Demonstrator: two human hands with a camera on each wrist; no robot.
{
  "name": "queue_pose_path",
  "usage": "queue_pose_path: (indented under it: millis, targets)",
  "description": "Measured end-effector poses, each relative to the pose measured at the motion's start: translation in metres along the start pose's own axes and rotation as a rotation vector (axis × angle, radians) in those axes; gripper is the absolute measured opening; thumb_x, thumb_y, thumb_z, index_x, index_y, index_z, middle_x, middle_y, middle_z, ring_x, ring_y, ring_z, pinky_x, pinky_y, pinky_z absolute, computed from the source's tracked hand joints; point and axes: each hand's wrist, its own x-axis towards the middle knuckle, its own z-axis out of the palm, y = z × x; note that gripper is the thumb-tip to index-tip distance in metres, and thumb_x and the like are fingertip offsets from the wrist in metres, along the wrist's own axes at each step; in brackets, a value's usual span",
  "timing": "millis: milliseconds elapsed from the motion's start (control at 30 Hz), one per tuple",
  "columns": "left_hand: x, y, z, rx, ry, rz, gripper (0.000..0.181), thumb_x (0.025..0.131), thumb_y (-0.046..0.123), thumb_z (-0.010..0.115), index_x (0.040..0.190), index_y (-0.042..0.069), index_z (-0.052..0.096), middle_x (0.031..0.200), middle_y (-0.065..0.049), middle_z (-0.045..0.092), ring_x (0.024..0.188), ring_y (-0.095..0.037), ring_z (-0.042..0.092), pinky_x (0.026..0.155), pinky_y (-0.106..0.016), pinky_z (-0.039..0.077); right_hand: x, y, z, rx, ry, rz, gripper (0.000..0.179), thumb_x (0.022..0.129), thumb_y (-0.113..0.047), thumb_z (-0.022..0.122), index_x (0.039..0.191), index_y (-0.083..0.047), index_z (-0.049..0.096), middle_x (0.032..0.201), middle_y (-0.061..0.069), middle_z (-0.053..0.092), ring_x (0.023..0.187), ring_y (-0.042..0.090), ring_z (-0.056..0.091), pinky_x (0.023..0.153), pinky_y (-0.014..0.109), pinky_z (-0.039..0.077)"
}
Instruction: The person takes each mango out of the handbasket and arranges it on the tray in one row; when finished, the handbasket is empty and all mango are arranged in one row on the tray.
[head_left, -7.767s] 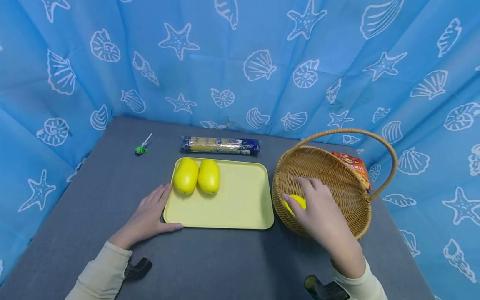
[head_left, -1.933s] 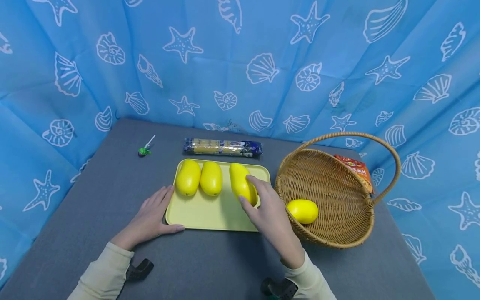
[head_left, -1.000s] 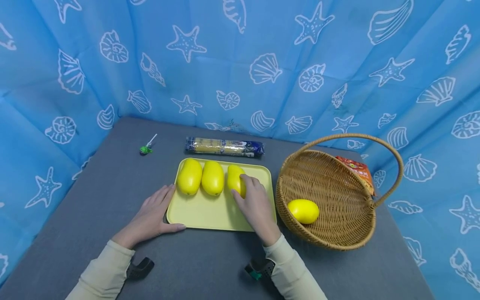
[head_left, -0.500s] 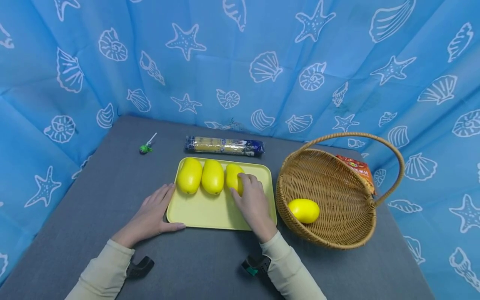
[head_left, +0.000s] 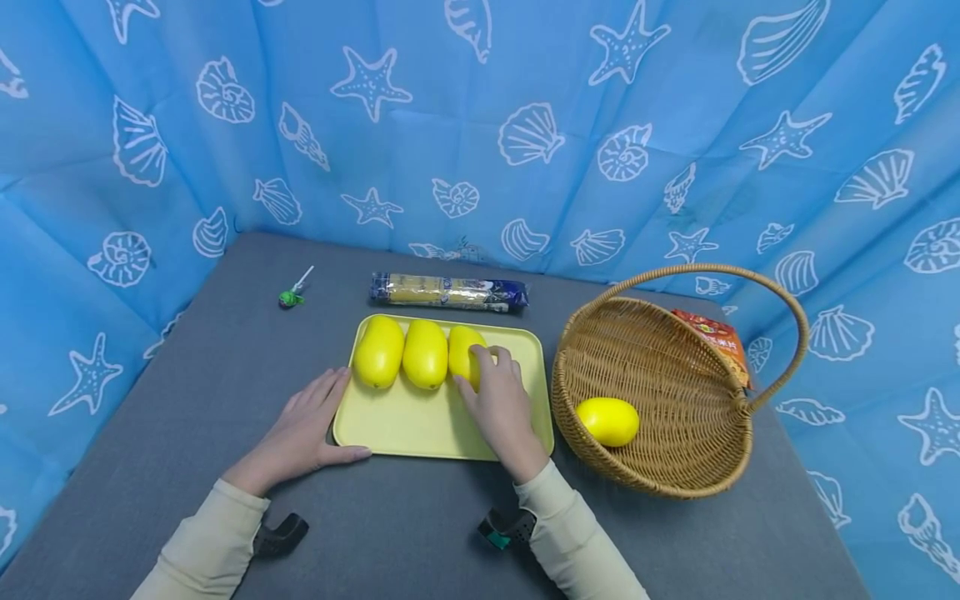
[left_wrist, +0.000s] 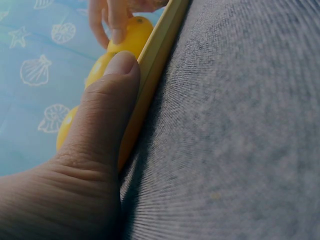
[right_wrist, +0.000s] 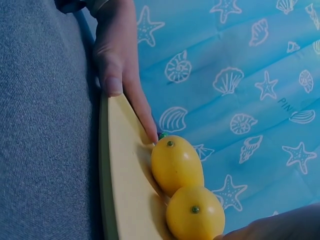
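Right hand (head_left: 501, 408) grips a smooth, bright yellow, oval fruit (head_left: 462, 348), which is partly hidden; left hand (head_left: 303, 429), uncurled, touches the pale yellow tray (head_left: 442, 429).

The head view looks forward and down over the grey cloth-covered table (head_left: 405, 525). Low, close and tilted sideways, the left-wrist view faces rightward, the right-wrist leftward, both sharing the pale-yellow rectangular tray (head_left: 420, 429) and oval, smooth yellow fruits (head_left: 425, 354).

Yellow fruits (head_left: 424, 356); pale-yellow tray (head_left: 427, 429); blue, white-shell-patterned curtain (head_left: 465, 142).
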Motion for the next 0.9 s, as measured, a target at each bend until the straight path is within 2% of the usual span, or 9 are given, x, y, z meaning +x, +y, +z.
queue_pose_path:
  millis: [333, 500, 700, 900]
  targets:
    - [-0.0005, 0.0024, -0.0017, -0.011, -0.004, 0.0, 0.123, 0.07, 0.081, 0.056, 0.154, 0.007, 0.007, 0.159, -0.019, 0.012, 0.145, -0.039, 0.012, 0.112, -0.058, 0.015, -0.0055, -0.0009, -0.003, 0.003, -0.034, -0.032, 0.049, 0.089, -0.029, 0.068, 0.134, -0.015, 0.054, 0.131, 0.018, 0.05, 0.109, 0.033, 0.052, 0.072, 0.044, 0.053]
    - [0.0001, 0.0026, -0.0011, -0.011, -0.005, -0.004, 0.123, 0.07, 0.082, 0.056, 0.154, 0.007, 0.006, 0.159, -0.019, 0.012, 0.145, -0.039, 0.013, 0.112, -0.058, 0.015, -0.007, -0.0007, -0.003, 0.007, -0.022, -0.046, 0.049, 0.089, -0.026, 0.069, 0.134, -0.013, 0.053, 0.129, 0.019, 0.05, 0.108, 0.033, 0.052, 0.075, 0.043, 0.052]
    - [0.0007, 0.002, -0.0008, -0.008, -0.007, -0.007, 0.124, 0.069, 0.083, 0.055, 0.155, 0.007, 0.006, 0.159, -0.019, 0.012, 0.144, -0.039, 0.013, 0.112, -0.059, 0.015, -0.0082, -0.0003, -0.0029, 0.012, -0.01, -0.035, 0.052, 0.088, -0.025, 0.07, 0.132, -0.006, 0.051, 0.127, 0.019, 0.051, 0.109, 0.033, 0.051, 0.078, 0.044, 0.052]
    - [0.0006, 0.0012, -0.0004, -0.005, -0.009, -0.008, 0.125, 0.069, 0.084, 0.054, 0.155, 0.007, 0.005, 0.159, -0.02, 0.012, 0.144, -0.04, 0.013, 0.112, -0.06, 0.015, -0.008, 0.0005, -0.0023, 0.008, -0.01, -0.027, 0.052, 0.087, -0.026, 0.071, 0.132, -0.006, 0.052, 0.127, 0.019, 0.051, 0.109, 0.033, 0.051, 0.076, 0.044, 0.053]
